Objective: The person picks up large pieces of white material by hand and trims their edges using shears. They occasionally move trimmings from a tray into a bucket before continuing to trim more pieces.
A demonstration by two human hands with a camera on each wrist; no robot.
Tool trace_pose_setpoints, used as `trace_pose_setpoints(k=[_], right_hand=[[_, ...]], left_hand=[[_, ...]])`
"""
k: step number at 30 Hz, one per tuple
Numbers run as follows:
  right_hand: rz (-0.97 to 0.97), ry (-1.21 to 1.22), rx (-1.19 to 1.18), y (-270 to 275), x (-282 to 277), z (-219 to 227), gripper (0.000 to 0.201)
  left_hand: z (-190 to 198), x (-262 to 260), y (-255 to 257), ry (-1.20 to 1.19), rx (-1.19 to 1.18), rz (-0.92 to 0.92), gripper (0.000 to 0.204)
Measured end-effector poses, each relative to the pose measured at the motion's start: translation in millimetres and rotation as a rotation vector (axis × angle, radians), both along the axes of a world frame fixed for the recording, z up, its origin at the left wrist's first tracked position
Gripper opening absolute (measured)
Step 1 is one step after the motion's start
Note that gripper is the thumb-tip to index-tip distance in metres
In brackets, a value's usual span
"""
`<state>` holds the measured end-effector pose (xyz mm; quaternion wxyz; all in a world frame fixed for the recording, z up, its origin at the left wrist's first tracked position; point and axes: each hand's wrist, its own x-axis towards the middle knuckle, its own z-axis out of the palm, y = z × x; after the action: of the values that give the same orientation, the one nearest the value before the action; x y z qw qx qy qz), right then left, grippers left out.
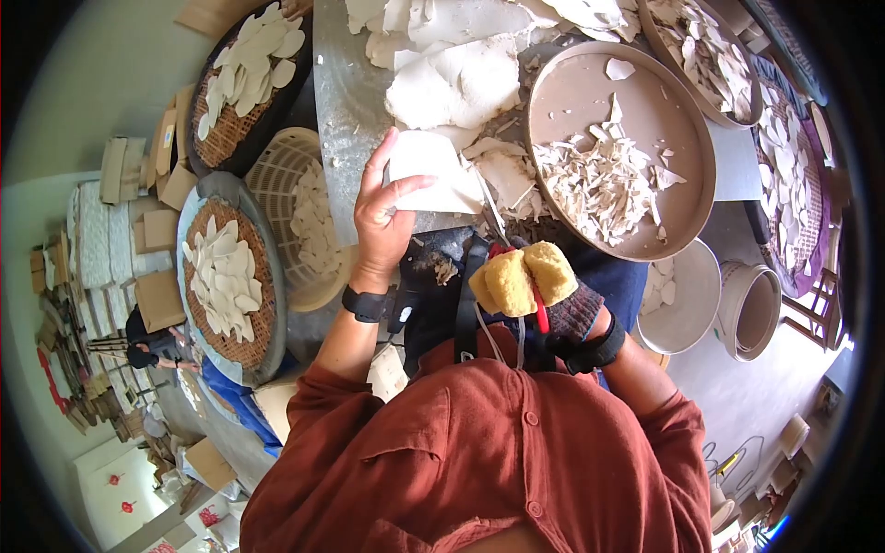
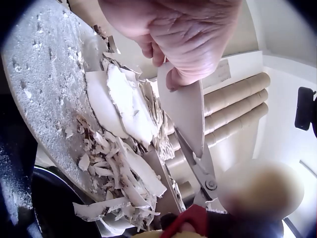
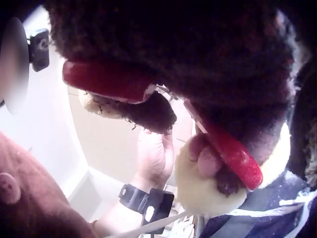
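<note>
My left hand [image 1: 387, 198] pinches a flat white sheet [image 1: 429, 170] between thumb and fingers, over the metal tabletop [image 1: 341, 92]. In the left wrist view the same sheet [image 2: 185, 106] hangs from the left hand [image 2: 178, 34], and the scissor blades [image 2: 198, 166] stand open around its lower edge. My right hand [image 1: 544, 286] wears a dark glove with yellow sponge pads and grips the red-handled scissors [image 1: 537, 309]. The right wrist view is filled by the glove and the red handles [image 3: 230, 153]. Cut white scraps [image 2: 124, 168] lie heaped beside the blades.
A round brown tray [image 1: 682, 198] holding scraps sits to the right, with another tray [image 1: 705, 55] behind it. Large white sheets [image 1: 461, 74] are piled at the back. Woven baskets of cut pieces [image 1: 230, 276] [image 1: 244, 83] and a plastic basket [image 1: 304, 221] stand left. A white basin [image 1: 687, 295] and a pail [image 1: 751, 309] stand right.
</note>
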<state>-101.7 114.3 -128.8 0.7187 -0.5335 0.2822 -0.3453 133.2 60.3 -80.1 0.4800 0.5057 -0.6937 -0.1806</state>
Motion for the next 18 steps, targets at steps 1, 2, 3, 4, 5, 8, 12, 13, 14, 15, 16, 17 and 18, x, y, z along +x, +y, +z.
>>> trace_pose_setpoints(k=[1, 2, 3, 4, 5, 8, 12, 13, 14, 15, 16, 17, 18], right_hand=[[0.006, -0.013, 0.025, -1, -1, 2, 0.027], [0.016, -0.110, 0.183, 0, -1, 4, 0.028], [0.014, -0.204, 0.344, 0, -2, 6, 0.028], [0.016, -0.385, 0.637, 3, -2, 9, 0.028], [0.017, -0.565, 0.928, 4, -3, 10, 0.029], [0.016, -0.407, 0.486, 9, -2, 5, 0.026], [-0.022, -0.720, 0.771, 19, 2, -11, 0.023], [-0.044, -0.419, 0.554, 19, -1, -10, 0.021], [-0.039, -0.354, 0.486, 20, -2, -26, 0.020], [-0.036, -0.287, 0.419, 21, -2, -54, 0.020], [-0.027, -0.456, 0.543, 18, 0, -46, 0.022], [-0.017, -0.620, 0.672, 14, 2, -39, 0.025], [0.007, -0.720, 0.703, 9, 5, -33, 0.026]], left_hand=[[1, -2, 0, -0.002, -0.005, 0.001, 0.020], [2, -3, 0, -0.012, -0.017, -0.005, 0.020], [4, -5, 0, -0.021, -0.029, -0.010, 0.020], [4, -6, 0, -0.031, -0.039, -0.016, 0.019], [3, -6, -1, -0.026, -0.025, -0.021, 0.019], [0, -3, -1, -0.018, -0.009, -0.031, 0.018], [2, -9, -1, -0.055, -0.072, 0.026, 0.019], [5, -10, 0, -0.077, -0.090, 0.062, 0.020], [5, -9, 4, -0.019, 0.018, 0.122, 0.020], [2, -9, 8, 0.042, 0.126, 0.180, 0.021], [-5, -10, 9, 0.281, 0.226, 0.141, 0.021], [-11, -12, 10, 0.531, 0.308, 0.123, 0.022], [-13, -10, 11, 0.615, 0.421, 0.111, 0.023]])
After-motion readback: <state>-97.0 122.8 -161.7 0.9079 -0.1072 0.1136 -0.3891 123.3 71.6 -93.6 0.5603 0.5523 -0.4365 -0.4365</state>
